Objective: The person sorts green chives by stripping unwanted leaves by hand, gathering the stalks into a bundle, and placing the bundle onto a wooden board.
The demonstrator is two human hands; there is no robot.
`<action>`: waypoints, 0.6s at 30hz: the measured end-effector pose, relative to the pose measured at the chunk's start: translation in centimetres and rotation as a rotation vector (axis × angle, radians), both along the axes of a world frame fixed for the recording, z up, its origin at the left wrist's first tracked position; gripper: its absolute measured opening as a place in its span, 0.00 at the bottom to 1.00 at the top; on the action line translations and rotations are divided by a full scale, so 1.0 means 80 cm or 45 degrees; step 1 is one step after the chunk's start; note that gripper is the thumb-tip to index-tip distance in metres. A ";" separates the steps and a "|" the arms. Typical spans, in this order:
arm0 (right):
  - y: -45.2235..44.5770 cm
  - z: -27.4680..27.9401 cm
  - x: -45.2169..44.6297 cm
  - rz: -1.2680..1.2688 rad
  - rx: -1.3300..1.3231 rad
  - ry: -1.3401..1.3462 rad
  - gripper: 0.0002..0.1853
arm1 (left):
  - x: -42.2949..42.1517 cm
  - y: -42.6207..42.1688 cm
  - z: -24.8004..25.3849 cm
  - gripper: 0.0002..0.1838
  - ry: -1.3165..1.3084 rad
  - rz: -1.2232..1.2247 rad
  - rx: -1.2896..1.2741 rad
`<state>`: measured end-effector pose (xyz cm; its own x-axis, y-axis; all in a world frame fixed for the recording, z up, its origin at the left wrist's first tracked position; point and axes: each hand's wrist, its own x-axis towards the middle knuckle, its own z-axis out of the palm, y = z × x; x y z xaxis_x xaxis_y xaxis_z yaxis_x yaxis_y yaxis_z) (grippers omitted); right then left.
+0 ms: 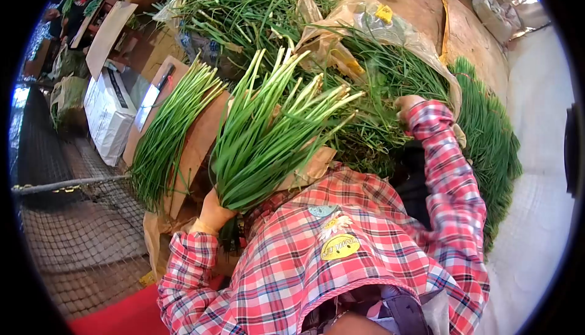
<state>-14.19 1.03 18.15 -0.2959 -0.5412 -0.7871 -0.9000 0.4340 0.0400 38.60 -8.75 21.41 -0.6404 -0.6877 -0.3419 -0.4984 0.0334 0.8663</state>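
My left hand [214, 212] is closed around the leafy end of a large bunch of garlic chives [262, 134], whose pale cut stems fan upward and to the right. My right hand [407, 105] is at the edge of a heap of loose chives [372, 131] to the right of the bunch. It is small and blurred in the view, and its fingers are not clear enough to show a grip. Beside the held bunch, on the left, a second bunch of chives [173, 122] lies on a brown board [201, 146].
A knife with a broad blade [149, 100] lies at the board's left edge, near a white box [108, 112]. Clear plastic [420, 36] partly wraps the heap. More greens [244, 6] are piled at the back. Long chives [487, 146] stand along the right, by a white sheet [542, 122].
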 end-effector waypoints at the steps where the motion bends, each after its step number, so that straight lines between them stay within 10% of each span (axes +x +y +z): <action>1: 0.003 0.009 0.017 -0.251 -0.427 -0.113 0.25 | -0.006 0.004 0.009 0.27 -0.071 0.021 -0.106; 4: -0.031 0.108 0.091 -0.421 -1.037 -0.600 0.31 | -0.007 0.013 0.014 0.27 -0.168 0.032 -0.252; 8: -0.100 0.089 0.179 0.138 -0.444 -0.311 0.34 | -0.024 0.015 0.051 0.27 -0.241 0.133 -0.446; 13: -0.114 0.048 0.220 -0.181 -0.598 -0.954 0.20 | -0.012 0.004 0.067 0.27 -0.223 0.125 -0.457; 18: -0.115 -0.001 0.096 -0.383 -0.654 -0.231 0.15 | -0.014 -0.001 0.076 0.27 -0.228 0.028 -0.445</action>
<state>-6.52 -8.14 18.04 -0.3801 -0.7780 -0.5002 -0.7085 0.5926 -0.3833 37.45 -8.84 27.45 -0.5756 -0.7953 -0.1899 -0.6447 0.2986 0.7037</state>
